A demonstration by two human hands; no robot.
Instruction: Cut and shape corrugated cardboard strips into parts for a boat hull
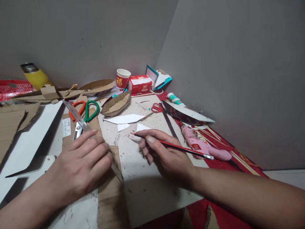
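Observation:
My left hand (82,165) is closed over a clear ruler (75,114), which slants across a strip of brown cardboard (110,200). Between the thumb and fingers of my right hand (170,157) is a red and black pencil (177,147); its tip points left, above a pale board (152,203). Scissors (91,111) with one orange and one green handle lie beyond my left hand, partly behind the ruler. Past the pencil tip are a white leaf-shaped paper piece (125,119) and a small boat-shaped cardboard piece (116,104).
A pink glue gun (205,146) and thin wooden sticks (245,163) lie at the right. Small red scissors (157,108) sit farther back. A paper cup (123,79), a red box (140,84) and a yellow bottle (37,76) stand near the wall. Cut cardboard (11,133) covers the left.

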